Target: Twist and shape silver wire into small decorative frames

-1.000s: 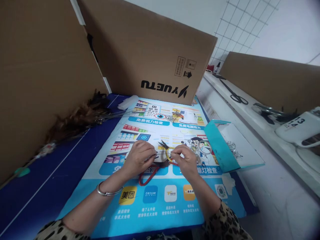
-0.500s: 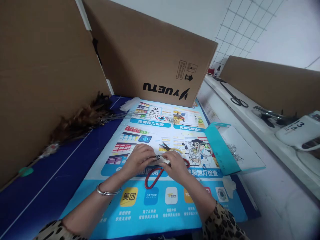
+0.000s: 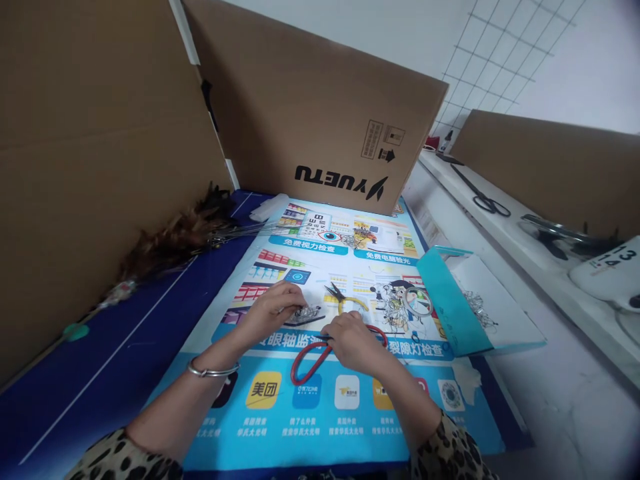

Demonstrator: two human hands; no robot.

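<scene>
Poster-covered table [image 3: 100,373], red scissors [image 3: 303,365] diagonal, near-left to far-right, under right hand [image 3: 353,343]

A big brown cardboard wall [image 3: 90,167] stands on the left. A brown cardboard box [image 3: 310,113] stands at the far end of the blue table [image 3: 100,360]. A bright poster [image 3: 310,413] covers the table's middle. On the right runs a white ledge [image 3: 500,223] with another cardboard sheet [image 3: 545,167] behind it. The far wall [image 3: 500,53] is white with thin grid lines. The light is soft.
</scene>
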